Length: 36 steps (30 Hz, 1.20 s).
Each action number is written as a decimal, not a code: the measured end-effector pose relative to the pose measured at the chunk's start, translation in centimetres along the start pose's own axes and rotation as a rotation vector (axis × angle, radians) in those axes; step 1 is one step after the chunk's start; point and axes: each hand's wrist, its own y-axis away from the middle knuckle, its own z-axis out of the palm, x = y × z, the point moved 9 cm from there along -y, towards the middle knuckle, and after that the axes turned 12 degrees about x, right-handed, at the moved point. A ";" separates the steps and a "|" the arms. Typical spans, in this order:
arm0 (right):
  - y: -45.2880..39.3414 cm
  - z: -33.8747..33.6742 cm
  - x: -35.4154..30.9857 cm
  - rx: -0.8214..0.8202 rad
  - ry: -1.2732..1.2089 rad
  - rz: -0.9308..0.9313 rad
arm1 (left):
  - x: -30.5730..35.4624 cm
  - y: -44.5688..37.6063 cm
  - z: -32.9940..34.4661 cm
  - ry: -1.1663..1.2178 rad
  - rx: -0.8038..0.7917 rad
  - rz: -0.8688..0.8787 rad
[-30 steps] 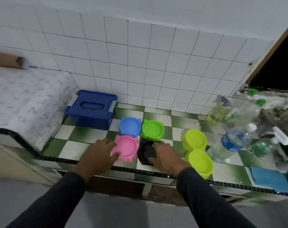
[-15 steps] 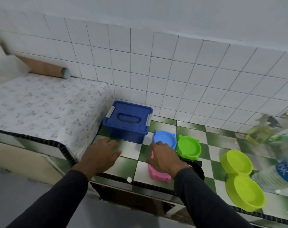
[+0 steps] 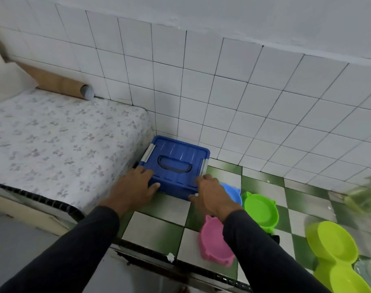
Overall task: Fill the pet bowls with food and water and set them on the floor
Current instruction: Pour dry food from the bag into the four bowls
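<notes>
A blue lidded box point(image 3: 176, 166) with grey side clips stands against the tiled wall on the green-and-white checkered counter point(image 3: 157, 229). My left hand point(image 3: 133, 187) grips its front left corner and my right hand point(image 3: 210, 193) grips its front right corner. A pink bowl point(image 3: 214, 242) lies near the counter's front edge under my right forearm. A blue bowl point(image 3: 233, 192) is partly hidden behind my right hand. Right of it sit a green bowl point(image 3: 260, 209) and a lime double bowl point(image 3: 337, 256).
A raised surface with a flowered cover point(image 3: 59, 136) adjoins the box on the left, with a cardboard tube point(image 3: 59, 82) at the wall. Blurred bottles point(image 3: 364, 197) stand at the far right. The counter's front edge has a dark trim.
Both hands left the pink and black bowls and moved up-left onto the blue box. The view swung to the left, so the bottles slid to the frame's right edge.
</notes>
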 end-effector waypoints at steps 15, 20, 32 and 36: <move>-7.4 2.1 1.3 -0.041 -0.005 0.081 | -2.6 -7.7 3.2 0.063 -0.008 0.012; -8.7 2.7 1.1 -0.037 -0.013 0.162 | -3.4 -10.5 3.8 0.078 -0.010 0.084; -11.0 3.7 0.1 -0.044 0.012 0.310 | -5.5 -15.2 5.5 0.063 -0.056 0.227; -10.9 4.0 0.4 -0.014 0.023 0.366 | -5.5 -15.7 5.7 0.082 -0.061 0.228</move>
